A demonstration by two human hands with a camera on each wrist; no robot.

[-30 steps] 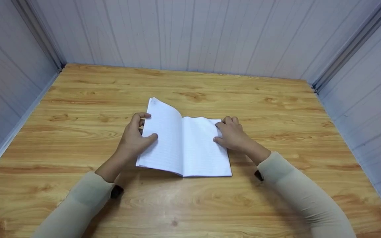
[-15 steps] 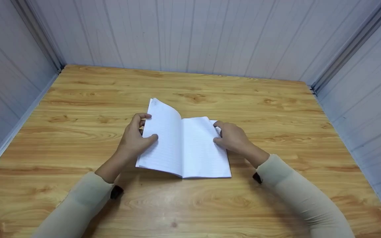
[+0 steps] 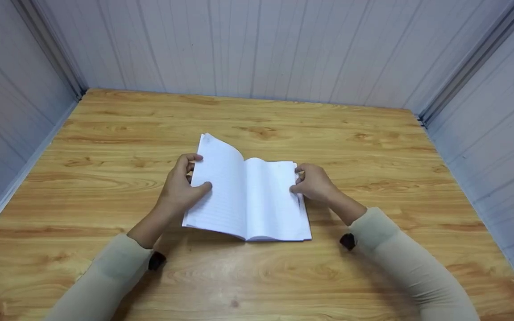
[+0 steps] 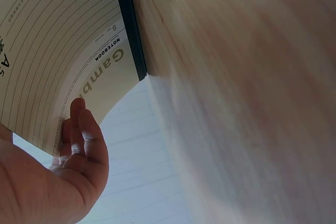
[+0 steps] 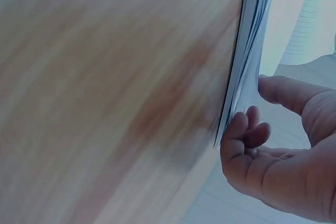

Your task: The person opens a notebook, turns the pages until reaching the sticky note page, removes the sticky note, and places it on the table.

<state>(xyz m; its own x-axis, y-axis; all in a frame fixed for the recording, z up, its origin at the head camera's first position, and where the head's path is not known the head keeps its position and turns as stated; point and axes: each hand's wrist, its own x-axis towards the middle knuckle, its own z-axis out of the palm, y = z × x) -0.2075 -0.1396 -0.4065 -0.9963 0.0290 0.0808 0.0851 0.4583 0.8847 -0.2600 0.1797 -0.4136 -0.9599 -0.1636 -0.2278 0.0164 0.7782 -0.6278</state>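
Observation:
An open notebook (image 3: 270, 209) with lined white pages lies in the middle of the table in the head view. Its left half is raised and tilted. My left hand (image 3: 180, 185) grips that half by its outer edge, thumb on the page and fingers behind. From below, the left wrist view shows the cream cover (image 4: 58, 40) with a dark spine strip, and the left fingers against it. At the right edge, my right hand (image 3: 315, 182) holds the pages, thumb on top and fingers curled at the edge. The top right page bows up near the spine.
The notebook rests on a wood-grain table (image 3: 239, 281). Pale panelled walls (image 3: 248, 49) stand at the back and on both sides. A small dark object (image 3: 157, 261) shows under the left cuff, and another (image 3: 347, 241) under the right cuff.
The right page's upper corner, folded up half a second ago, now lies flatter, and the page bulges near the spine. My right fingers have shifted to the outer edge. The left hand stays put.

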